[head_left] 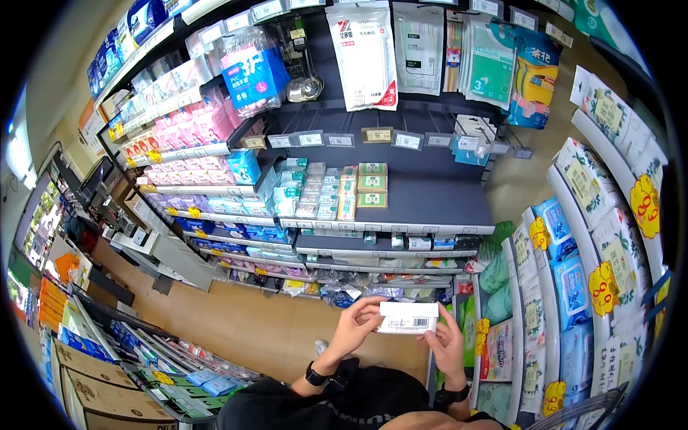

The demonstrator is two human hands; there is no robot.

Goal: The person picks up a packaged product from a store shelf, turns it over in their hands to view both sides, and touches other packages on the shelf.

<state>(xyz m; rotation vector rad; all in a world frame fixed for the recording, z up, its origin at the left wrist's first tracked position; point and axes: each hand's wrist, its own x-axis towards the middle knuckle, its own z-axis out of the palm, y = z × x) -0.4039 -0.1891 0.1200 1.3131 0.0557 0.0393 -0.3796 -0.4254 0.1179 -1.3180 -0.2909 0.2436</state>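
Held between both hands, low in the middle of the head view, is a small white box [407,309] with a barcode and fine print on the side facing me. My left hand [356,328] grips its left end, fingers bent behind it. Around the right end my right hand [448,342] is closed, with the thumb on the lower front edge. What the box contains is hidden. Beyond the hands, a dark shelf [430,204] carries rows of small packs, among them green and tan boxes [372,188].
Hanging packs, including a white bag [362,57] and a blue glove pack [252,75], fill the top rack. Wet-wipe packs [571,290] line the shelves close on my right. Cardboard cartons [107,394] stand at lower left. Tan floor [287,330] lies between the shelves.
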